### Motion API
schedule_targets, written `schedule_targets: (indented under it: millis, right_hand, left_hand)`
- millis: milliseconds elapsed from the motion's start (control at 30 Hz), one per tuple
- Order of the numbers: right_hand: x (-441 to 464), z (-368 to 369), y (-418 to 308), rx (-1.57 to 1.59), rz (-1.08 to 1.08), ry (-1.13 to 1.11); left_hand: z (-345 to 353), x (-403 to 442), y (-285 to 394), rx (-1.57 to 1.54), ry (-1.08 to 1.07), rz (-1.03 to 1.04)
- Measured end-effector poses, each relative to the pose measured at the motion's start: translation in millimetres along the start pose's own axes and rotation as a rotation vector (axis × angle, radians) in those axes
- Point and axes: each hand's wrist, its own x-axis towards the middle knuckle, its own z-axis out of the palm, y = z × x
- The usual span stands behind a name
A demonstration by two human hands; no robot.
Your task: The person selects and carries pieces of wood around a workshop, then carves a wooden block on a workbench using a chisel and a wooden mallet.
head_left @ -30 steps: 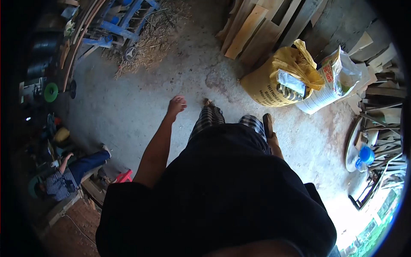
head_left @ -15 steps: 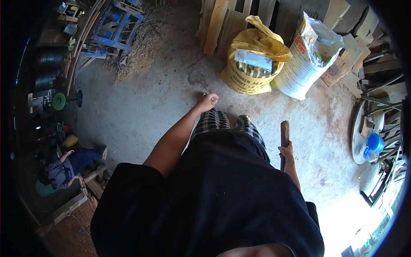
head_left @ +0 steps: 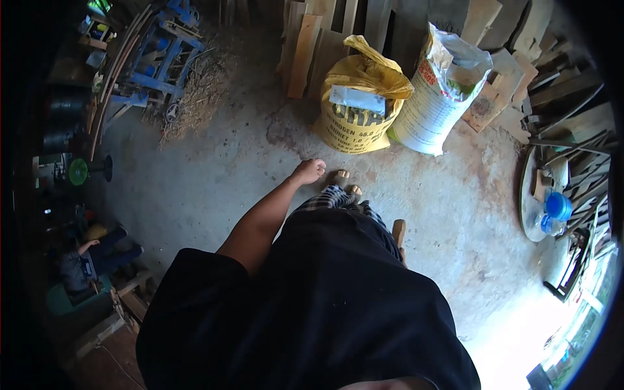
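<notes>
So yeah, left hand [head_left: 311, 171] is loosely closed near the yellow printed sack [head_left: 359, 107], right hand [head_left: 403, 255] (mostly behind the black cloth shirt [head_left: 309, 302]) grips a brown wooden piece [head_left: 398, 232].

The yellow woven plastic sack with the gathered top [head_left: 354, 133] reads "NITROGEN 46.0" and "BIURET 1.0" in dark print; a large word above is partly covered, and the lowest lines are blurred. The white printed plastic sack [head_left: 426, 114] bears red characters ending "50S"; its smaller print is illegible.
</notes>
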Motion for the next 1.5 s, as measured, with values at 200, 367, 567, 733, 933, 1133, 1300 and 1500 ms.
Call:
schedule_targets:
  millis: [200,367,567,733,933,1133,1300,1500]
  right_hand:
    - [-85,-108,-160,-0.105,0.047,-0.124]
    - [-69,-160,-233,0.004,0.014,-0.222]
    - [-10,-193,-313,-0.128,-0.091,-0.289]
    - [-32,-179,-398,-0.162,-0.145,-0.486]
    - [-136,-118,-470,-0.121,-0.412,-0.802]
    - [-254,-67,-527,-0.212,-0.814,-0.901]
    - [-323,-19,-552,-0.234,-0.724,-1.077]
    - [-363,82,-523,-0.269,-0.772,-0.97]
  left_hand:
    - [14,-50,-45,-0.311,0.102,-0.208]
    - [44,-96,-103,-0.343,0.263,-0.305]
    - [46,-115,-69,-0.264,0.268,-0.362]
    - [57,-96,-35,-0.267,0.325,-0.186]
    - [40,-78,12,-0.866,0.005,-0.316]
    - [7,-89,16,-1.59,0.145,-0.44]
    - [-30,-124,-39,-1.903,0.323,-0.359]
    - [-55,-157,-137,-2.049,0.197,-0.452]
